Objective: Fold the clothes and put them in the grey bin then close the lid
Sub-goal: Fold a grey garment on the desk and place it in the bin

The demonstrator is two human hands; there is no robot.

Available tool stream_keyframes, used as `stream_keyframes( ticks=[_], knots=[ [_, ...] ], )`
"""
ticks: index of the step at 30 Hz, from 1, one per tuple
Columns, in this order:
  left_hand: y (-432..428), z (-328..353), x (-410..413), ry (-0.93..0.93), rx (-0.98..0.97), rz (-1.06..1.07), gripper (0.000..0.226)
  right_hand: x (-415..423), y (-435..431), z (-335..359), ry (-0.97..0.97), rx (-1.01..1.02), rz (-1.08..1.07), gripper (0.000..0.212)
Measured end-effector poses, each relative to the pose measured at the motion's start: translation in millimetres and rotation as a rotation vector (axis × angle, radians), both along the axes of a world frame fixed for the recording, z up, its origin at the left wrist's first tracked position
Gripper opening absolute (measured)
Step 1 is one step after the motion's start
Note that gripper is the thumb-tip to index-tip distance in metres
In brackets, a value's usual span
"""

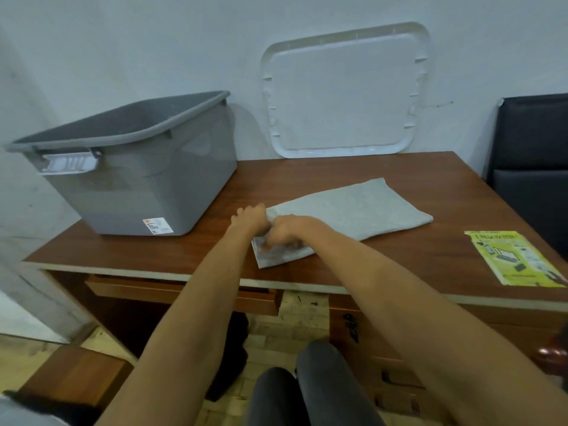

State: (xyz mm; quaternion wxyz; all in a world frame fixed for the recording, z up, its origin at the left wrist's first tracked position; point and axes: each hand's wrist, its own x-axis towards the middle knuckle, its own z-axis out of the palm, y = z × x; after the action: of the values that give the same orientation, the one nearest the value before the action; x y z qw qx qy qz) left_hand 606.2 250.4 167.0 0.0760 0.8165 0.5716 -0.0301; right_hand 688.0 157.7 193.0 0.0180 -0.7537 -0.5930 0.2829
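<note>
Garment [347, 210]: 1 pale grey piece, already folded into a long strip, flat on the table [399, 259] near its middle. It runs from the 7 o'clock end by the front edge to the 1 o'clock end.

Left hand [250, 218]: fingers curled over the strip's 7 o'clock end, gripping the cloth edge.
Right hand [289, 233]: touching the left, knuckles up, fingers curled down into the same end. The fingertips are hidden, so how deep the pinch goes is unclear.

Step, judged: a cross-fold of the strip is starting. Next move calls for lifting the held end and carrying it toward 1 o'clock, edges matched, then a transfer.

Grey bin [138, 179]: open, at 10 o'clock of the garment, near but apart. Inside not visible.
Lid [344, 93]: white, at 12 o'clock, leaning on the wall at the table's back edge.

Room: bare wood lies between strip and bin. The held end sits near the front edge, so cloth could slip over it. Yellow leaflet [510, 258] at 4 o'clock and black chair [531, 167] at 2 o'clock are both well apart.
</note>
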Motion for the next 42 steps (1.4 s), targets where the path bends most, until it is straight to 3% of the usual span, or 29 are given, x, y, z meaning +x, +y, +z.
stream_keyframes(
  ticks=[6, 7, 9, 10, 13, 15, 17, 20, 24, 35, 39, 42],
  knots=[
    [-3.3, -3.0, -9.9, -0.111, 0.046, 0.072, 0.04, -34.2, -9.1, 8.7, -0.228, -0.095, 0.134, 0.091],
    [-3.1, -2.9, -11.9, -0.159, 0.032, 0.092, 0.034, -35.8, -11.4, 11.0, -0.21, -0.093, 0.119, 0.081],
    [-5.0, 1.1, -15.7, -0.291, -0.031, 0.171, 0.025, -33.3, -14.4, 14.6, -0.159, -0.055, 0.042, 0.04],
    [-4.6, 2.9, -17.3, -0.377, -0.077, 0.224, 0.029, -29.3, -17.8, 15.8, -0.105, -0.054, -0.027, 0.016],
    [-3.7, 9.6, -17.5, -0.748, -0.224, 0.354, 0.044, -9.1, -20.2, 16.9, 0.137, 0.011, -0.156, 0.022],
    [-3.8, 13.2, -14.0, -1.058, -0.281, 0.444, 0.041, 6.3, -23.0, 22.7, 0.274, -0.024, -0.234, 0.006],
    [-5.4, 16.6, -6.0, -1.309, -0.365, 0.503, 0.033, 25.3, -27.8, 27.2, 0.391, -0.01, -0.315, 0.014],
    [-11.6, 26.1, 12.6, -1.51, -0.464, 0.524, 0.03, 56.4, -39.5, 34.7, 0.56, 0.062, -0.385, 0.024],
    [-19.8, 42.4, 51.0, -1.703, -0.532, 0.506, 0.022, 99.0, -56.9, 45.3, 0.833, 0.145, -0.428, 0.019],
    [-29.9, 60.2, 161.1, -1.782, -0.665, 0.372, 0.026, 202.5, -79.6, 44.8, 1.049, 0.27, -0.541, 0.023],
    [-30.2, 62.1, 194.9, -1.718, -0.674, 0.355, 0.028, 234.8, -85.0, 37.5, 1.055, 0.273, -0.582, 0.044],
    [-30.1, 59.3, 218.9, -1.658, -0.646, 0.341, 0.023, 254.7, -89.7, 36.4, 1.09, 0.288, -0.586, 0.027]
  ],
)
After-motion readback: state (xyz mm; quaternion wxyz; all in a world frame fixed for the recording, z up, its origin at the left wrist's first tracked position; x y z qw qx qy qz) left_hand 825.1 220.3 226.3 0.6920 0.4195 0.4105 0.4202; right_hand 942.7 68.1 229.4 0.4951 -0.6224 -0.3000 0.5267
